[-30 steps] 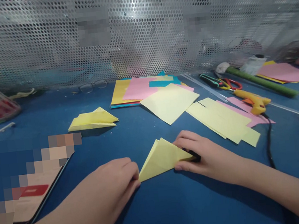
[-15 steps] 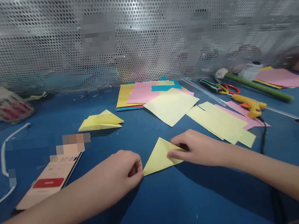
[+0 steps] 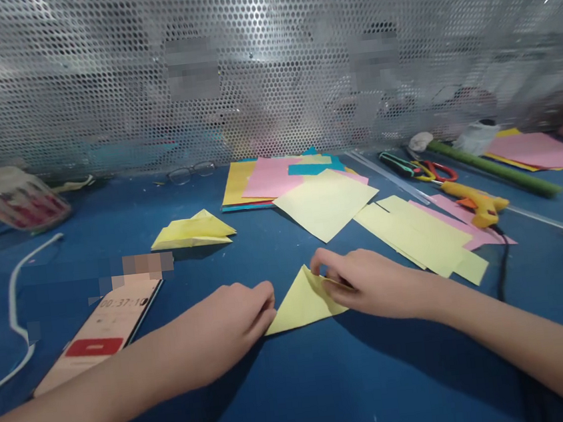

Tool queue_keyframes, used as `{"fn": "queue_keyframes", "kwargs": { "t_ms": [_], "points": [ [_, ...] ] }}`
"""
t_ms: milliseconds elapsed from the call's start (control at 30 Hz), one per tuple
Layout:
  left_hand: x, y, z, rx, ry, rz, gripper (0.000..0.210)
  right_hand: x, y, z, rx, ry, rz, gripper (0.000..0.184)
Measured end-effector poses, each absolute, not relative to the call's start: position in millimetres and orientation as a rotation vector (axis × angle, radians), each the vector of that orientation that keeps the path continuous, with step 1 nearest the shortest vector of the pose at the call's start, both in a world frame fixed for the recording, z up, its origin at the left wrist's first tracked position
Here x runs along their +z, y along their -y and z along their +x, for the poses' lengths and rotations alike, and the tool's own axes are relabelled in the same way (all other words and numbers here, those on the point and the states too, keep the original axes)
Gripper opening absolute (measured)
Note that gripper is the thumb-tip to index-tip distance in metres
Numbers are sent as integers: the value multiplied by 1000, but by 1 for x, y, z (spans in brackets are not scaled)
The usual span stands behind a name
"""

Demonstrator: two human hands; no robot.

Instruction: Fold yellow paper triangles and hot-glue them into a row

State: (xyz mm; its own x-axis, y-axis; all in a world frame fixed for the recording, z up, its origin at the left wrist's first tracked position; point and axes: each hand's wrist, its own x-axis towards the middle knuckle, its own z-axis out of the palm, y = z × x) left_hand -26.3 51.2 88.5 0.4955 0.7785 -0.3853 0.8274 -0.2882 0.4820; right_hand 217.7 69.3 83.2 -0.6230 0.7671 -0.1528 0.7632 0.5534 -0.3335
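A pale yellow sheet of paper (image 3: pixel 301 303), folded into a triangle, lies on the blue table with its peak pointing away from me. At its left corner, my left hand (image 3: pixel 242 319) is closed, thumb and fingers together on the paper's edge. My right hand (image 3: pixel 369 282) pinches the right side, where the paper lifts and bends slightly under the fingers; the right corner is hidden behind them. Beyond my left hand sits another folded yellow paper (image 3: pixel 193 232), with several layers and a raised point.
A phone (image 3: pixel 97 324) showing a timer lies by my left forearm, beside a white cable (image 3: pixel 12 293). Coloured sheets (image 3: pixel 326 206) and yellow strips (image 3: pixel 414 230) lie ahead. Rightward are a yellow glue gun (image 3: pixel 479 203), scissors (image 3: pixel 438 171) and a green stem (image 3: pixel 498 168). Perforated metal (image 3: pixel 267 71) stands behind.
My right index finger has risen and moved toward the triangle's peak, and the paper there now buckles slightly. My left fingers have moved a little up along the left edge.
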Motion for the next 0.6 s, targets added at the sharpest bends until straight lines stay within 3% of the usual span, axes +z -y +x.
{"fn": "queue_keyframes", "kwargs": {
  "t_ms": [100, 167, 433, 600],
  "points": [
    [85, -52, -30, -95, -1274, 2049, 29, 82, -66, 216, 510, 2788, -1370, 55],
    [85, -53, -33, -107, -1220, 1975, 33, 82, -64, 215, 414, 2865, -1299, 62],
    [92, -61, -32, -85, -1127, 1836, 37, 78, -64, 215, 310, 2998, -1155, 56],
    [92, -59, -32, -118, -1128, 1946, 26, 75, -64, 214, 269, 3010, -1197, 56]
  ]
}}
